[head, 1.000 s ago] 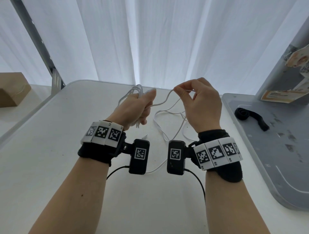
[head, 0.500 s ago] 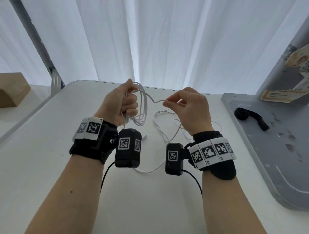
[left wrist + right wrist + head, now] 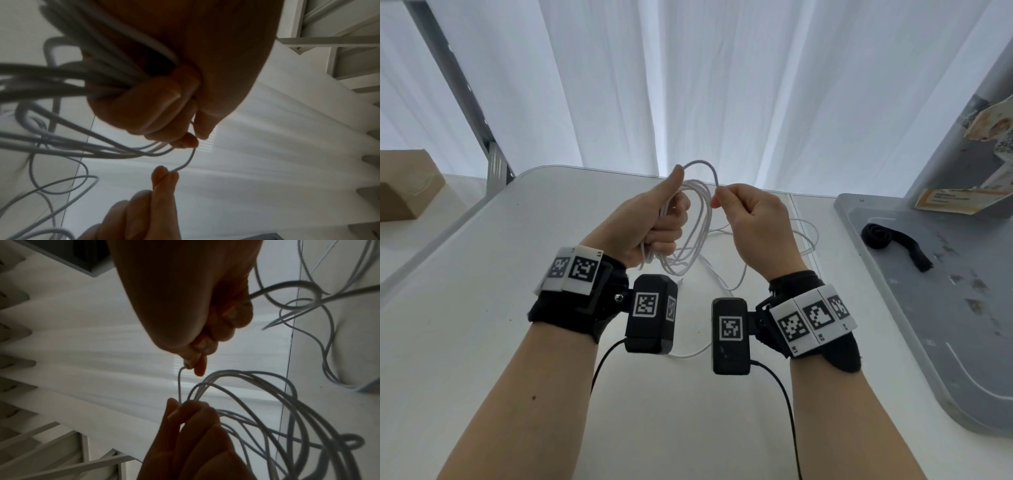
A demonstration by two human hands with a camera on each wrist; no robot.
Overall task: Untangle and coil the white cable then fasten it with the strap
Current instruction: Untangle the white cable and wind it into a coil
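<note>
Both hands are working a white cable [image 3: 698,219] above the table [image 3: 465,308].

The left hand [image 3: 650,222] is gripping the coiled loops, thumb raised; the right hand [image 3: 753,222] is pinching one strand beside it.

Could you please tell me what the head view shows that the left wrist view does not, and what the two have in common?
Only the head view shows the black strap lying on the grey tray and the slack cable on the table. Only the left wrist view shows the left hand's fingers from below, curled round the bundled loops. Both show the left hand gripping the coiled white cable and the right hand pinching one strand.
</note>
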